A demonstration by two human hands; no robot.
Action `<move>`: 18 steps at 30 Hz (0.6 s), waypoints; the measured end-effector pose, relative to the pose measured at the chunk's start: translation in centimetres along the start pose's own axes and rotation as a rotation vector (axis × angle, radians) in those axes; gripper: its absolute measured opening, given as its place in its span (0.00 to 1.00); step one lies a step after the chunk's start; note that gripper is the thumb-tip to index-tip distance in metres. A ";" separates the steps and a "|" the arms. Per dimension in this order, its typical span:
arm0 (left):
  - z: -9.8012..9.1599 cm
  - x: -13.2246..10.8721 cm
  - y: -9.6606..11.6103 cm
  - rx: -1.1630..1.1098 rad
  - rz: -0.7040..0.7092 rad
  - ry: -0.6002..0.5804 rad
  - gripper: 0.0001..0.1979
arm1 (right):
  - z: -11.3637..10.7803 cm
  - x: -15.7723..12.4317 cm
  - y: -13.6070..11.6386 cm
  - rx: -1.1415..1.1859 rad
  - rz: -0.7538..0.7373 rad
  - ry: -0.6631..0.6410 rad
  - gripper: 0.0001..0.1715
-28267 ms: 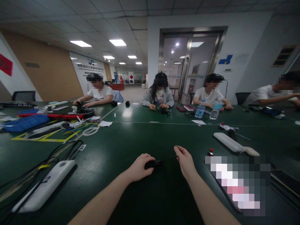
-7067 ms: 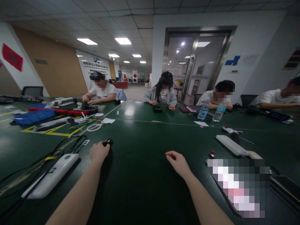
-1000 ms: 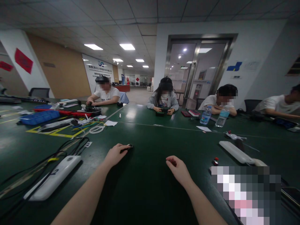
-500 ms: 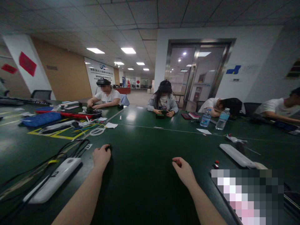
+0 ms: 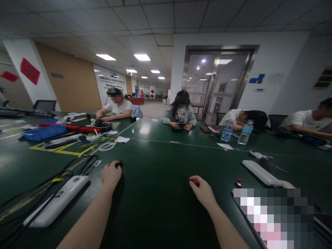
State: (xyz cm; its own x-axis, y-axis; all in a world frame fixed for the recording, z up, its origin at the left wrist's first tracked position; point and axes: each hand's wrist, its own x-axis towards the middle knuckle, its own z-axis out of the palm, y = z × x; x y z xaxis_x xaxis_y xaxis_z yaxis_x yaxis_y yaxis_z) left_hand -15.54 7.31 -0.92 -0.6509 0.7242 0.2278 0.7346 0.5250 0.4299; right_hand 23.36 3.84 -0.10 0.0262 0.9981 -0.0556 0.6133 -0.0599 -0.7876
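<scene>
My left hand rests on the dark green table, its fingers closed around a small black object that mostly hides under them; its kind cannot be made out. To the right, my right hand lies on its side with thumb and curled fingers brought together. Whatever may be between those fingers is hidden. Left of my left hand is a white power strip marked 2, with black cables running over it. Right of my right hand sits a tiny red-topped item.
A blurred-out flat device lies at the right front, behind it another white strip. Two water bottles stand farther back. At the left are a blue tray and a coiled white cable. Several people sit around the table.
The view has shifted very slightly. Both hands stay in nearly the same place, with the right fingers moved a little.
</scene>
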 end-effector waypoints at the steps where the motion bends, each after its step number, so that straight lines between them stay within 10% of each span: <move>1: 0.1 0.0 0.0 0.000 0.015 0.008 0.19 | 0.0 0.0 0.1 -0.003 -0.002 -0.002 0.15; 18: -0.1 0.2 -0.3 -0.018 0.017 -0.044 0.21 | -0.3 -0.6 -1.0 -0.031 0.016 -0.010 0.14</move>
State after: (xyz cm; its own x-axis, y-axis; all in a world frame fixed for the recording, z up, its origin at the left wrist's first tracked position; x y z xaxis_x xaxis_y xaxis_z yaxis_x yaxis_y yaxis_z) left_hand -15.90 7.28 -0.95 -0.6292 0.7520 0.1966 0.7415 0.5049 0.4419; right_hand 22.92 3.36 0.89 0.0286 0.9968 -0.0747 0.6370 -0.0757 -0.7672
